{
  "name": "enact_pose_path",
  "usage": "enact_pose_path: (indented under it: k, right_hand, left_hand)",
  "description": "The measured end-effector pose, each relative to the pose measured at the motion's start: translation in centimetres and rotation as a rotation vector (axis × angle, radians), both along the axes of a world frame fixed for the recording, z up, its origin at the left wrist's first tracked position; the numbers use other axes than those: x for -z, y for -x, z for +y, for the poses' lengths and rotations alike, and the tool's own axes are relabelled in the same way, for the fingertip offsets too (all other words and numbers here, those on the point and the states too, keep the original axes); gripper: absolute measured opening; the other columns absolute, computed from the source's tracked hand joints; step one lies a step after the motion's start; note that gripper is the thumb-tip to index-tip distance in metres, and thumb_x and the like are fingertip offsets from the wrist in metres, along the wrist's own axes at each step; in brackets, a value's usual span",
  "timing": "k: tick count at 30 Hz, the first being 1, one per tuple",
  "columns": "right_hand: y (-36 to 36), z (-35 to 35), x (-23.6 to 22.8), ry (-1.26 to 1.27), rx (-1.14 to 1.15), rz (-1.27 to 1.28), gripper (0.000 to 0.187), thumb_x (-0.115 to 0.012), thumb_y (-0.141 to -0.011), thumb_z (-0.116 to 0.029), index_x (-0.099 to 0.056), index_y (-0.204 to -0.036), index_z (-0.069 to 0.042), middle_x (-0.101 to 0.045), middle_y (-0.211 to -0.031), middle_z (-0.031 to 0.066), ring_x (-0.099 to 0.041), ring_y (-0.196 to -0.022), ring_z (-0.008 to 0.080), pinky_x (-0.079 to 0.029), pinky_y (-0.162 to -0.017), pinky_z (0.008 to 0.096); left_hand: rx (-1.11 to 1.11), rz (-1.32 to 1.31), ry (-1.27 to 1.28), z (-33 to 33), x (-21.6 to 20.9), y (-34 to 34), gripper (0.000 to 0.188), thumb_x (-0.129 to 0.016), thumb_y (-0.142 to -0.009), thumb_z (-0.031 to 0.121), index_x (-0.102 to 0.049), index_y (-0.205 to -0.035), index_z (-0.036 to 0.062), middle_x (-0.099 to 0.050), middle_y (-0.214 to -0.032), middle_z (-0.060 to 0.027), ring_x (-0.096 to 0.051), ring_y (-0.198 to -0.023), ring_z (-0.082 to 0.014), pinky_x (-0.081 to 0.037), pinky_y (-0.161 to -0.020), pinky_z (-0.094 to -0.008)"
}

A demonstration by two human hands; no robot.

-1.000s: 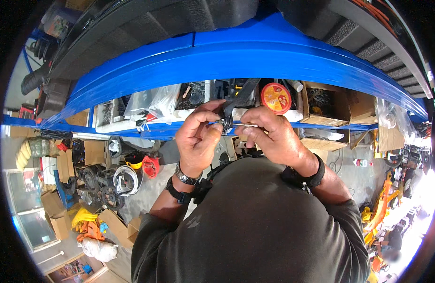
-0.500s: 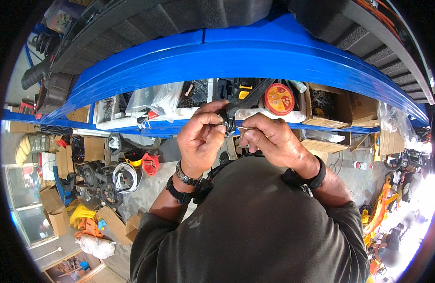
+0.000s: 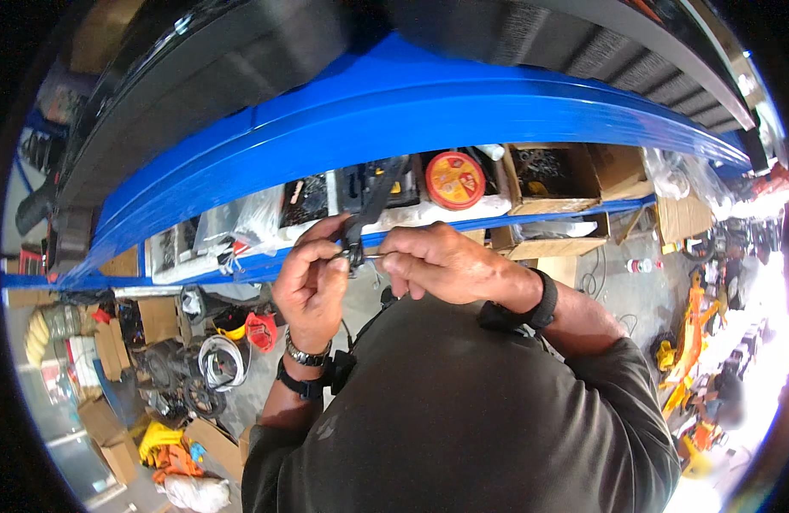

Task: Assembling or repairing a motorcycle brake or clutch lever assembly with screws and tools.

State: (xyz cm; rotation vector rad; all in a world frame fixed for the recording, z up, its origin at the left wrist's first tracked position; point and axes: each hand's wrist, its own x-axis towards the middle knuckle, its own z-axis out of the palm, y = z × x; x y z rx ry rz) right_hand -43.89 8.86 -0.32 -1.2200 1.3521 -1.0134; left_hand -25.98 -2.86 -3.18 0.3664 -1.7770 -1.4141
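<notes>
My left hand (image 3: 307, 286) pinches a small black part (image 3: 355, 248) between thumb and fingers, in front of the shelf. A black strap-like piece (image 3: 379, 192) runs up from that part toward the shelf. My right hand (image 3: 437, 263) faces it, thumb and forefinger closed on a thin metal rod (image 3: 374, 256) whose tip points at the black part. Whether the tip touches the part, and what the rod's other end looks like, I cannot make out, as my fingers cover it.
A blue shelf beam (image 3: 394, 111) crosses in front above my hands. Behind them on the lower shelf stand a round red-and-yellow tin (image 3: 455, 180), a cardboard box (image 3: 548, 175) of small parts and plastic bags (image 3: 258, 218). Coiled white cable (image 3: 223, 363) and a red helmet (image 3: 261, 332) lie at the left.
My view has turned, so the shelf and both hands sit further left and lower. The grips on the black part and the rod look the same.
</notes>
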Motion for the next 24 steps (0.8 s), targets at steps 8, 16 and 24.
enact_pose_path:
  k: [8, 16, 24]
  right_hand:
    - [-0.2, 0.2, 1.3, 0.250, 0.070, 0.064, 0.011, -0.055, -0.096, -0.009, -0.060, -0.100, 0.000, -0.067, -0.075, 0.0078, -0.065, -0.063, 0.0124, -0.051, -0.055, 0.0288]
    - [-0.5, 0.0, 2.9, 0.397, 0.055, 0.212, 0.009, -0.057, -0.094, -0.007, -0.059, -0.099, 0.000, -0.067, -0.075, 0.0107, -0.069, -0.069, 0.0219, -0.052, -0.057, 0.0341]
    - [-0.3, 0.0, 2.1, 0.128, 0.011, 0.044, 0.014, -0.048, -0.099, -0.012, -0.056, -0.102, 0.000, -0.067, -0.077, 0.0080, -0.066, -0.063, 0.0176, -0.053, -0.056, 0.0325]
  left_hand:
    - [-0.027, -0.050, -0.047, 0.5, 0.2, -0.1, 0.010, -0.057, -0.088, -0.004, -0.059, -0.097, -0.0025, -0.061, -0.121, -0.0217, -0.060, -0.101, -0.0174, -0.050, -0.082, -0.0287]
    - [-0.054, -0.103, -0.129, 0.9, 0.1, -0.7, 0.013, -0.055, -0.086, -0.007, -0.058, -0.098, -0.0034, -0.060, -0.122, -0.0228, -0.060, -0.105, -0.0203, -0.051, -0.085, -0.0312]
    - [-0.069, -0.176, -0.032, 0.2, 0.7, -0.4, 0.013, -0.050, -0.085, -0.005, -0.057, -0.095, -0.0037, -0.061, -0.121, -0.0207, -0.062, -0.102, -0.0207, -0.049, -0.090, -0.0335]
